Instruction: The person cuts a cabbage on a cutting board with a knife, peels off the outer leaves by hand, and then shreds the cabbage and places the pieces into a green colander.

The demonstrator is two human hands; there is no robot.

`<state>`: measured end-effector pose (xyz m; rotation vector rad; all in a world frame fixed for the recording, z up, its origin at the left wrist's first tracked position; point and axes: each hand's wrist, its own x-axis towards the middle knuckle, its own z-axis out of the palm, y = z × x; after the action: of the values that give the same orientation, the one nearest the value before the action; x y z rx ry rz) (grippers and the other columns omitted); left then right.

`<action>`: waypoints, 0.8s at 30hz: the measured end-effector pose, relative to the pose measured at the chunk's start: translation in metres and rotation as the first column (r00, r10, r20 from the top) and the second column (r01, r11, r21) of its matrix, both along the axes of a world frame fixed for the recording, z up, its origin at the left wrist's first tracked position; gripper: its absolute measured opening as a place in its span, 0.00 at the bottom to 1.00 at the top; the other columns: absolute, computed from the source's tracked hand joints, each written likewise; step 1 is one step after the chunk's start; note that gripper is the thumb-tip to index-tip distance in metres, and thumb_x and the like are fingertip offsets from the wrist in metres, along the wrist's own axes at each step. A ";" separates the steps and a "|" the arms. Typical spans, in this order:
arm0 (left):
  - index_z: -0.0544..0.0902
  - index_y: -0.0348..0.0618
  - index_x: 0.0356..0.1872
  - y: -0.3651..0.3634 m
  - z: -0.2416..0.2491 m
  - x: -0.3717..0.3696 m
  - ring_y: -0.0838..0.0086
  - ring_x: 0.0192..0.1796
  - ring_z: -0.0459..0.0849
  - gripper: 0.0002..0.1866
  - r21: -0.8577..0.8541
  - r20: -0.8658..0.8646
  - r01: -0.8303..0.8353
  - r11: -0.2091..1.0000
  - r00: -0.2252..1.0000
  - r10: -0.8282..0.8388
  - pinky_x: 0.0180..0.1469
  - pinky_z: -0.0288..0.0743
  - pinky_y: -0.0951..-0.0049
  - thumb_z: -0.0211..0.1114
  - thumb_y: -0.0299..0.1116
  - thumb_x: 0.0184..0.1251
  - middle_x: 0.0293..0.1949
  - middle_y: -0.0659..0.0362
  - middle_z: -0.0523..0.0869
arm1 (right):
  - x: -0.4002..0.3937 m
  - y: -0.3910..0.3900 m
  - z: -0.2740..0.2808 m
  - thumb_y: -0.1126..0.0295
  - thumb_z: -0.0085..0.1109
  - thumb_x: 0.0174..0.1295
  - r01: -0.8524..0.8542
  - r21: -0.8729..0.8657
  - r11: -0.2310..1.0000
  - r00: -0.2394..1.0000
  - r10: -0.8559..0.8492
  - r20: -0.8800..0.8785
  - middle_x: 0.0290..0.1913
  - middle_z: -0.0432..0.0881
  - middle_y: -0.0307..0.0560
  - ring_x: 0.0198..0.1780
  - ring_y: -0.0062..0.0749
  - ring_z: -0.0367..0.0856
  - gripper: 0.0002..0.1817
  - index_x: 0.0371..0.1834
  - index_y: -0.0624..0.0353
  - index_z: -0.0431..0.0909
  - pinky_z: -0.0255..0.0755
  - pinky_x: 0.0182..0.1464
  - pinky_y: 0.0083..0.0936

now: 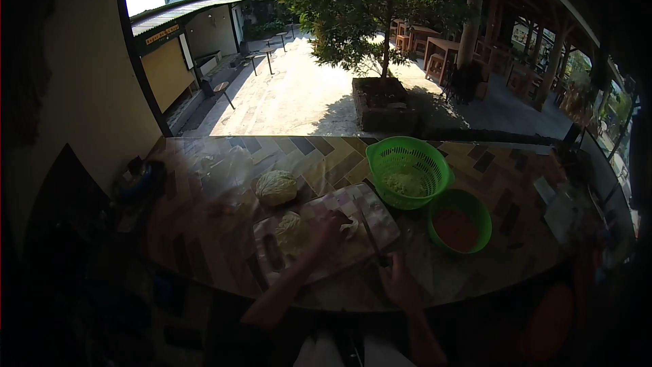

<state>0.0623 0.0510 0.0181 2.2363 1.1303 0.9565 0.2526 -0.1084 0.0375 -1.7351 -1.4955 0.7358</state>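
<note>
A pale cutting board [324, 266] with a handle slot lies on the counter. My right hand [399, 280] is wrapped round the handle of a knife [370, 231], whose blade points away from me over the board's right part. My left hand [331, 225] reaches across the board, its fingers closed against a small piece of cabbage [349, 228] just left of the blade. The shade hides exactly how the fingertips grip it. Another cut piece of cabbage [291, 225] rests on the board's left side. Behind the board sits a larger cabbage [276, 187].
A green colander [375, 170] holding shredded cabbage stands behind the board's right end. Beside it is a green bowl [485, 225] with orange contents. Clear plastic [227, 166] lies at the left of the patterned counter [326, 156]. A tree [386, 27] and wooden tables stand beyond.
</note>
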 end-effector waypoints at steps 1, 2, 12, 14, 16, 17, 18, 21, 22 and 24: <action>0.86 0.38 0.44 -0.003 -0.006 0.005 0.53 0.54 0.79 0.15 -0.025 0.058 -0.002 1.000 0.998 0.003 0.59 0.73 0.59 0.68 0.26 0.53 0.51 0.48 0.82 | -0.006 0.000 0.012 0.62 0.52 0.69 -0.020 -0.007 1.000 1.000 0.020 0.019 0.31 0.81 0.56 0.34 0.47 0.82 0.20 0.60 0.60 0.67 0.73 0.37 0.41; 0.86 0.38 0.44 -0.004 -0.010 0.009 0.53 0.54 0.79 0.14 -0.049 0.117 -0.002 0.999 0.993 0.008 0.59 0.73 0.59 0.67 0.25 0.54 0.51 0.48 0.82 | -0.010 0.000 0.017 0.63 0.51 0.70 -0.039 -0.013 0.999 0.998 0.040 0.039 0.32 0.81 0.59 0.36 0.50 0.84 0.20 0.61 0.60 0.67 0.73 0.38 0.42; 0.86 0.47 0.49 0.007 0.001 0.002 0.53 0.63 0.71 0.22 -0.076 -0.182 0.103 0.992 0.977 -0.115 0.67 0.67 0.58 0.71 0.27 0.49 0.58 0.52 0.81 | -0.012 0.009 0.023 0.61 0.51 0.71 0.038 -0.061 0.997 0.999 -0.037 0.016 0.46 0.83 0.64 0.50 0.59 0.82 0.21 0.63 0.60 0.68 0.74 0.48 0.44; 0.86 0.50 0.51 0.010 0.004 -0.005 0.53 0.64 0.71 0.24 -0.082 -0.168 0.171 0.982 0.969 -0.183 0.68 0.66 0.57 0.73 0.27 0.48 0.59 0.53 0.80 | -0.004 0.019 0.003 0.61 0.54 0.70 0.063 -0.037 0.997 0.998 -0.062 0.012 0.48 0.82 0.64 0.52 0.59 0.81 0.23 0.63 0.61 0.68 0.74 0.49 0.44; 0.85 0.50 0.53 0.012 -0.002 -0.007 0.53 0.64 0.71 0.25 -0.077 -0.158 0.181 0.980 0.969 -0.191 0.68 0.65 0.57 0.74 0.28 0.48 0.59 0.53 0.80 | 0.001 0.033 0.005 0.61 0.56 0.68 0.062 0.023 0.998 0.998 -0.063 0.017 0.48 0.82 0.65 0.53 0.59 0.81 0.24 0.62 0.63 0.69 0.74 0.50 0.44; 0.85 0.50 0.54 0.012 -0.005 -0.007 0.54 0.64 0.71 0.26 -0.076 -0.153 0.187 0.979 0.968 -0.197 0.69 0.65 0.57 0.75 0.28 0.48 0.60 0.52 0.80 | 0.005 0.040 0.005 0.60 0.58 0.68 0.064 0.052 0.997 0.998 -0.065 0.019 0.48 0.82 0.65 0.53 0.60 0.80 0.25 0.62 0.65 0.69 0.74 0.50 0.44; 0.84 0.49 0.54 0.012 -0.004 -0.008 0.54 0.64 0.71 0.27 -0.075 -0.166 0.205 0.976 0.962 -0.215 0.69 0.65 0.57 0.75 0.28 0.48 0.60 0.52 0.80 | 0.009 0.049 -0.002 0.59 0.58 0.67 0.090 0.082 0.993 0.994 -0.095 0.051 0.48 0.82 0.66 0.52 0.60 0.81 0.26 0.62 0.65 0.69 0.74 0.50 0.45; 0.83 0.49 0.56 0.012 0.004 -0.012 0.55 0.65 0.70 0.28 -0.091 -0.207 0.237 0.967 0.946 -0.251 0.69 0.65 0.58 0.75 0.28 0.48 0.60 0.53 0.80 | 0.018 0.069 -0.010 0.56 0.59 0.66 0.126 0.088 0.988 0.985 -0.135 0.111 0.47 0.81 0.69 0.50 0.62 0.81 0.29 0.61 0.68 0.68 0.75 0.49 0.46; 0.83 0.49 0.56 0.010 0.010 -0.012 0.55 0.65 0.70 0.28 -0.113 -0.222 0.240 0.964 0.940 -0.260 0.69 0.65 0.58 0.75 0.28 0.48 0.61 0.53 0.79 | 0.020 0.071 -0.003 0.56 0.60 0.65 0.119 0.031 0.992 0.987 -0.122 0.108 0.48 0.81 0.69 0.51 0.63 0.80 0.30 0.61 0.69 0.68 0.75 0.49 0.46; 0.83 0.50 0.57 0.007 0.014 -0.015 0.56 0.65 0.71 0.29 -0.146 -0.236 0.267 0.953 0.926 -0.296 0.69 0.65 0.59 0.75 0.28 0.48 0.62 0.54 0.79 | 0.026 0.069 -0.002 0.57 0.61 0.64 0.101 -0.018 0.995 0.991 -0.099 0.094 0.47 0.81 0.69 0.51 0.63 0.80 0.30 0.60 0.70 0.68 0.75 0.49 0.46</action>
<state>0.0473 0.0582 0.0317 2.3937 0.9025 0.4864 0.2784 -0.0397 0.0357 -1.8697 -1.4542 0.6307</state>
